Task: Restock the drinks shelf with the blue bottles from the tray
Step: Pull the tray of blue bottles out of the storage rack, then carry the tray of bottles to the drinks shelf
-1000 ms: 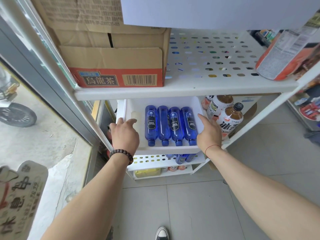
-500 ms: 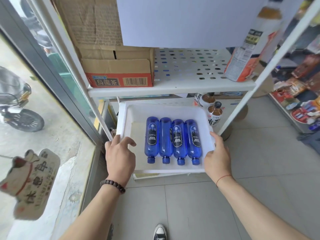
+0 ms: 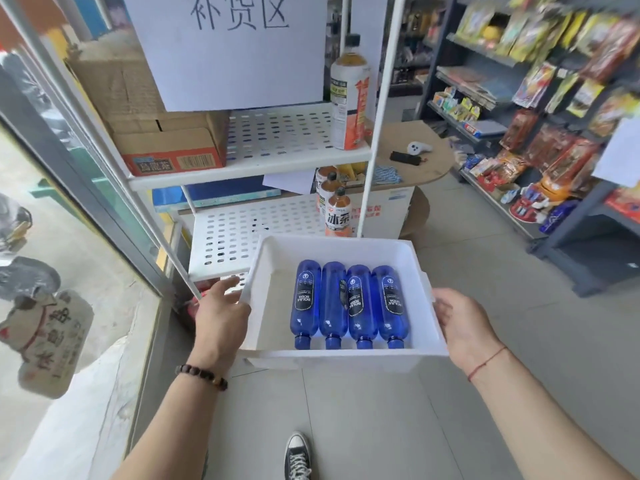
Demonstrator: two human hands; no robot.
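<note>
A white foam tray (image 3: 339, 250) hangs in the air in front of me, clear of the white perforated rack (image 3: 242, 230). Several blue bottles (image 3: 349, 304) with black labels lie side by side in its right half, caps toward me. My left hand (image 3: 221, 320) grips the tray's left wall. My right hand (image 3: 464, 323) grips its right wall.
The rack holds a cardboard box (image 3: 162, 147) and a tall orange drink bottle (image 3: 348, 95) on the upper shelf, smaller tea bottles (image 3: 337, 213) on the lower one. A glass door (image 3: 69, 202) stands left. Snack shelves (image 3: 554, 116) line the right. Grey tiled floor lies below.
The tray has come out of the rack's lower shelf toward me and a little right, held by both hands. The view has lifted, showing the shop aisle.
</note>
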